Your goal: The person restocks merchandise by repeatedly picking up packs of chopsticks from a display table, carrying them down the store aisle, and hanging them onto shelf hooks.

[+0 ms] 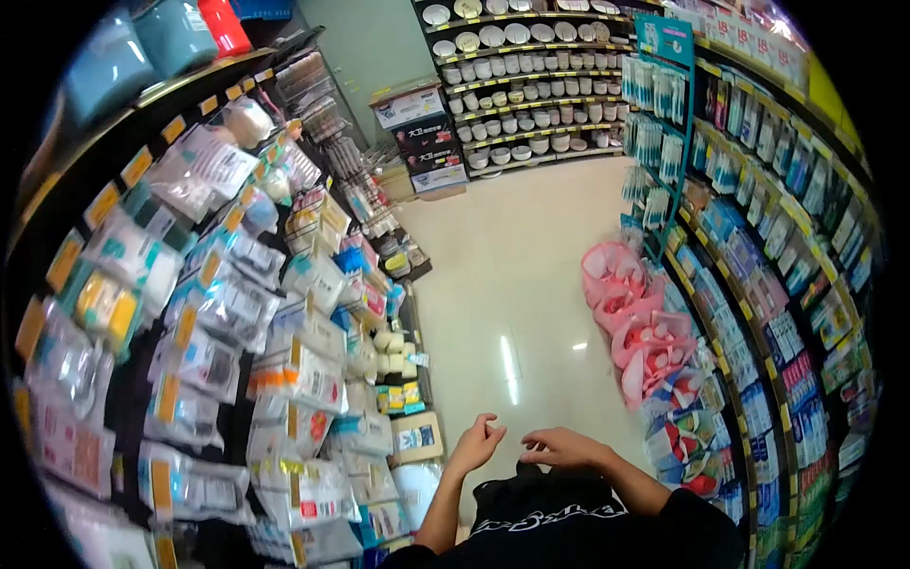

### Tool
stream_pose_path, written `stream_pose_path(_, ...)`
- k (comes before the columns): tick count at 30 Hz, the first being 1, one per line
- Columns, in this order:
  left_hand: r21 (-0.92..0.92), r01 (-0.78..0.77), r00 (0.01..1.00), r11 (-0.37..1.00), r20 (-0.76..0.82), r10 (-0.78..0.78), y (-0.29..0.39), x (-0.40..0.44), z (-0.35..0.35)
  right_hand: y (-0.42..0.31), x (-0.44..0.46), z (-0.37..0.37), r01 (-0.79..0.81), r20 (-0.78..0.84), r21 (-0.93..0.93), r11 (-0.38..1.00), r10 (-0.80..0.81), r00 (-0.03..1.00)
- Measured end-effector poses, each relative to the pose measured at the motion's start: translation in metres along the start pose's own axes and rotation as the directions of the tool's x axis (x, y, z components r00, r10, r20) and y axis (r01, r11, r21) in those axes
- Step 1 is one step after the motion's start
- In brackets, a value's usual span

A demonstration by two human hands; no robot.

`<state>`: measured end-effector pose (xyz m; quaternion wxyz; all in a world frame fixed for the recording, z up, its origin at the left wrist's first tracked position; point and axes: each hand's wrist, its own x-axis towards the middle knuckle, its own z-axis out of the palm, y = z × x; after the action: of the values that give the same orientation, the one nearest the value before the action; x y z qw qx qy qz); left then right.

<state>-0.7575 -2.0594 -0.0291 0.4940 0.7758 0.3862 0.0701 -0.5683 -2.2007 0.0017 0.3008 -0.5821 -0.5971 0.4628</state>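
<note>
My left hand hovers in front of my body with loosely bent fingers, thumb and forefinger apart, and nothing in it. Beside it, my right hand points its fingers leftward in front of my black shirt; they are somewhat apart and I see no object in them. The two hands do not touch. Nearest to the left hand is the low end of a rack, with a packaged tan board on it. Pink bundled goods lie to the right of my right hand, out of its reach.
A pale shiny floor runs down the aisle. Hanging bagged goods line the left rack. Packaged brushes hang on a teal stand at right. Shelves of white bowls and stacked boxes stand at the far end.
</note>
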Motion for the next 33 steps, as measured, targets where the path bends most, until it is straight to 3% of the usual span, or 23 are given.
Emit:
stream_pose_path(1, 0.054, -0.031, 0.999, 0.998, 0.040, 0.029, 0.017, 0.026, -0.017, 0.001, 0.021, -0.024, -0.073, -0.016, -0.126, 0.989, 0.071, 0.997)
stream_pose_path(4, 0.117, -0.202, 0.972, 0.972, 0.141, 0.185, 0.037, 0.099, -0.047, 0.027, 0.077, -0.074, -0.139, -0.189, -0.460, 0.877, 0.056, 0.980)
stream_pose_path(6, 0.081, -0.291, 0.942, 0.953, 0.201, 0.270, 0.064, 0.139, -0.068, 0.045, 0.116, -0.098, -0.179, -0.190, -0.333, 0.926, 0.120, 0.974)
stream_pose_path(8, 0.059, -0.245, 0.928, 0.968, 0.303, 0.217, 0.069, 0.183, -0.081, 0.062, 0.157, -0.123, -0.201, -0.121, -0.170, 0.965, 0.182, 0.976)
stream_pose_path(12, 0.114, -0.205, 0.893, 0.972, 0.428, 0.138, 0.045, 0.273, -0.103, 0.091, 0.230, -0.179, -0.206, -0.058, -0.156, 0.966, 0.200, 0.978)
stream_pose_path(16, 0.282, -0.101, 0.829, 0.954, 0.554, -0.075, 0.024, 0.361, -0.141, 0.143, 0.317, -0.262, -0.318, 0.068, -0.560, 0.765, 0.425, 0.903)
stream_pose_path(17, 0.337, -0.185, 0.871, 0.923, 0.491, -0.005, 0.011, 0.379, -0.150, 0.136, 0.346, -0.288, -0.330, 0.058, -0.601, 0.728, 0.452, 0.890)
stream_pose_path(19, 0.352, -0.098, 0.893, 0.931, 0.445, -0.074, 0.027, 0.418, -0.190, 0.110, 0.407, -0.333, -0.349, 0.058, -0.662, 0.663, 0.510, 0.858)
stream_pose_path(21, 0.320, -0.060, 0.930, 0.946, 0.362, -0.063, 0.041, 0.457, -0.224, 0.107, 0.474, -0.361, -0.239, -0.016, -0.631, 0.738, 0.296, 0.955)
stream_pose_path(23, 0.328, -0.046, 0.975, 0.944, 0.219, -0.028, 0.030, 0.494, -0.250, 0.076, 0.539, -0.388, -0.110, 0.024, -0.675, 0.729, 0.170, 0.985)
stream_pose_path(25, 0.314, 0.003, 0.993, 0.949, 0.113, -0.041, 0.032, 0.537, -0.277, 0.046, 0.599, -0.407, 0.022, 0.099, -0.637, 0.770, 0.053, 0.994)
stream_pose_path(28, 0.119, 0.074, 0.986, 0.990, 0.143, -0.091, 0.042, 0.598, -0.312, 0.059, 0.677, -0.416, 0.356, 0.079, -0.375, 0.856, -0.353, 0.932)
stream_pose_path(29, 0.046, 0.126, 0.979, 0.991, 0.153, -0.132, 0.054, 0.619, -0.325, 0.064, 0.699, -0.424, 0.309, 0.153, -0.371, 0.876, -0.270, 0.951)
stream_pose_path(31, -0.001, 0.041, 0.978, 0.999, 0.207, -0.040, 0.001, 0.675, -0.329, 0.071, 0.749, -0.446, 0.206, 0.284, -0.379, 0.902, -0.099, 0.954)
stream_pose_path(32, -0.021, -0.007, 0.972, 1.000, 0.233, 0.012, -0.016, 0.707, -0.337, 0.058, 0.760, -0.464, 0.092, 0.278, -0.479, 0.873, 0.051, 0.959)
stream_pose_path(33, 0.086, 0.038, 0.951, 0.996, 0.301, -0.062, -0.001, 0.732, -0.359, 0.072, 0.781, -0.474, 0.058, 0.280, -0.543, 0.838, 0.115, 0.953)
